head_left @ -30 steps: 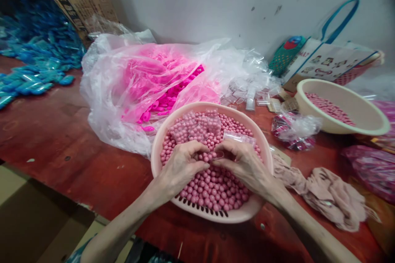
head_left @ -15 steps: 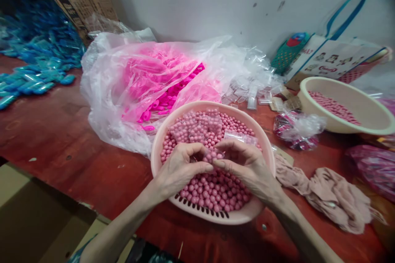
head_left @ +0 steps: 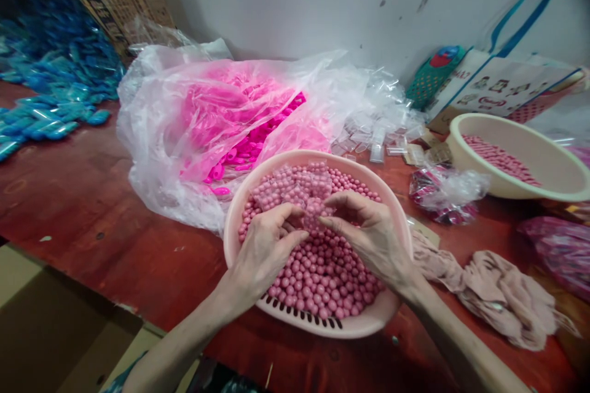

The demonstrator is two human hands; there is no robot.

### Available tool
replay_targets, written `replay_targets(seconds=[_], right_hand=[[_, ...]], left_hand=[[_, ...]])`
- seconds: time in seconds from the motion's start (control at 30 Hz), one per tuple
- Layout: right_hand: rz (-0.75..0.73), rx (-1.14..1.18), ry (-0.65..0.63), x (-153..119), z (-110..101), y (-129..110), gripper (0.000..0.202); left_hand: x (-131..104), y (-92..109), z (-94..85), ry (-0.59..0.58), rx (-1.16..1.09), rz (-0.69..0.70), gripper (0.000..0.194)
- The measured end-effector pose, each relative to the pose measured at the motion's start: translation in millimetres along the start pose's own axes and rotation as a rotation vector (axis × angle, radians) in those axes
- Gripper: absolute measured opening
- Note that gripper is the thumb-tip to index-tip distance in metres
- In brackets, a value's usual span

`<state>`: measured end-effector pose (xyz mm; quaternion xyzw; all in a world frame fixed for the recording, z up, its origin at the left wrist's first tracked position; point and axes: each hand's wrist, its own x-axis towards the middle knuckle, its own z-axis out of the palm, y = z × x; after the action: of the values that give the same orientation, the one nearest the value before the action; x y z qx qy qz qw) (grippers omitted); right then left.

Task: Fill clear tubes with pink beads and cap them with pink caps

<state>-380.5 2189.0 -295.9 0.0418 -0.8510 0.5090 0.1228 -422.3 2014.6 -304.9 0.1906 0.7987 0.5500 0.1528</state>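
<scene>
A small clear bag of pink beads [head_left: 316,214] is held between my two hands, over a pink plastic basket [head_left: 401,221]. My left hand [head_left: 270,245] has its curled fingers at the bag's left edge, the thumb lower down. On the right side, my right hand [head_left: 375,233] pinches the bag between thumb and forefinger. Loose round pink beads [head_left: 322,282] fill the basket beneath. Several similar filled bags [head_left: 286,187] lie on the beads at the back of the basket, just beyond my fingers.
Behind the basket, a large clear plastic bag [head_left: 152,135] holds bright pink pieces [head_left: 230,104]. Blue wrapped pieces [head_left: 64,92] are heaped at left. Clear small packets [head_left: 378,135], a cream bowl [head_left: 544,178] with pink beads and a crumpled cloth [head_left: 507,301] lie to the right.
The small bag of beads has moved up and away, towards the filled bags. My left thumb has drawn back from the right thumb, leaving a wider gap.
</scene>
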Motion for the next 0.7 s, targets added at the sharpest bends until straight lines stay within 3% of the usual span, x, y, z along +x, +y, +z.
replay_targets(seconds=[0.1, 0.23, 0.33, 0.43, 0.57, 0.7], right_hand=[[-0.103, -0.213, -0.043, 12, 5, 7, 0.012], [-0.17, -0.306, -0.122, 21, 6, 13, 0.018], [-0.179, -0.365, -0.042, 20, -11, 13, 0.026], [-0.091, -0.475, 0.038, 14, -41, 19, 0.023], [-0.075, -0.613, -0.121, 2, -65, 41, 0.019], [-0.179, -0.68, -0.172, -3, -57, 56, 0.018]], left_hand=[[-1, -4, 2.3, 0.079, 0.164, 0.061, 0.015], [-2, -10, 1.7, -0.002, 0.313, 0.172, 0.011], [-3, -17, 0.1, -0.014, 0.396, 0.238, 0.017], [-4, -19, 0.5, -0.019, 0.461, 0.273, 0.022], [-3, -7, 7.1, -0.068, 0.552, 0.294, 0.02], [1, 9, 15.1, -0.171, 0.693, 0.32, 0.022]])
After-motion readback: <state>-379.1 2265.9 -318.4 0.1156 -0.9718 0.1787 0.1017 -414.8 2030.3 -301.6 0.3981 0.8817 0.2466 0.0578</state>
